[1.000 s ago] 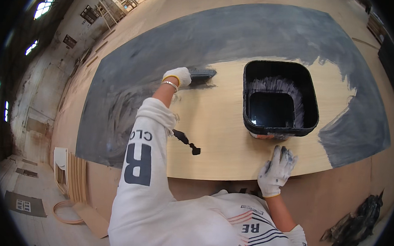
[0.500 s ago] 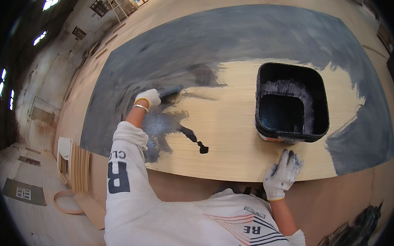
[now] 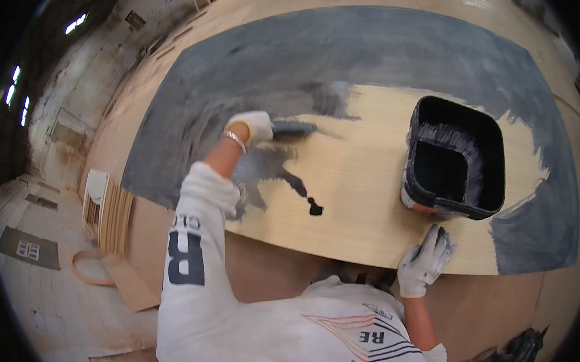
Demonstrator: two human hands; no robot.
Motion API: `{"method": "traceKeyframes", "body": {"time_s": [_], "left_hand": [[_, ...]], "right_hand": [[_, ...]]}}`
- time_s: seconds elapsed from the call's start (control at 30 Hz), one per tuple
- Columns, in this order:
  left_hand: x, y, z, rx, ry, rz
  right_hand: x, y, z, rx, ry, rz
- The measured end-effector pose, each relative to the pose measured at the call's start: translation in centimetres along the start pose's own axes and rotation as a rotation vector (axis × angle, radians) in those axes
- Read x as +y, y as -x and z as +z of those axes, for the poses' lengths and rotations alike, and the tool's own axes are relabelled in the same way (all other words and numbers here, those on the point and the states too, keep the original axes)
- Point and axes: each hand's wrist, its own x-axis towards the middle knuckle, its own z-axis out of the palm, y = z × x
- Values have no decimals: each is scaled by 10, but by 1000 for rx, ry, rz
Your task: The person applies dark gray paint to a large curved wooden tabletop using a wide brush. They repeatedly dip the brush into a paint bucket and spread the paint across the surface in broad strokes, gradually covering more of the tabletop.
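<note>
My left hand (image 3: 252,125), in a white knit glove, is closed around a dark, paint-coated flat tool (image 3: 294,129); blur hides whether it is a brush or a scraper. The tool lies against a large pale wooden panel (image 3: 348,204), at the border between grey-painted and bare wood. A black trail and blob of paint (image 3: 315,206) sit on the bare part, nearer to me. My right hand (image 3: 427,261), its glove smudged with paint, rests at the panel's near edge with fingers stretched out, holding nothing. Beyond it stands a black square bucket (image 3: 456,157) with dark paint inside.
Grey paint covers the panel's far side and both ends. Left of the panel, several boards (image 3: 114,214) stand stacked, near a round hoop (image 3: 92,267) and a loose board (image 3: 131,283) on the floor. A crumpled black plastic bag (image 3: 507,359) lies at the lower right.
My left hand has swept the tool rightward and slightly away across the panel, and the dark paint there reaches further right. My right hand stays by the near edge. The whole view has shifted somewhat.
</note>
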Motion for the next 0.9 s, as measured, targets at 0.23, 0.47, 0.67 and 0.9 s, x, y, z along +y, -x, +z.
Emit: {"method": "traceKeyframes", "body": {"time_s": [0.23, 0.47, 0.67, 0.9], "left_hand": [[33, 20, 12, 18, -13, 30], [54, 169, 48, 18, -124, 240], [26, 216, 77, -27, -77, -76], [82, 234, 80, -14, -56, 101]], "right_hand": [[1, -1, 2, 12, -30, -30], [0, -3, -2, -18, 5, 19], [0, -4, 0, -63, -4, 10], [4, -3, 3, -41, -16, -39]]}}
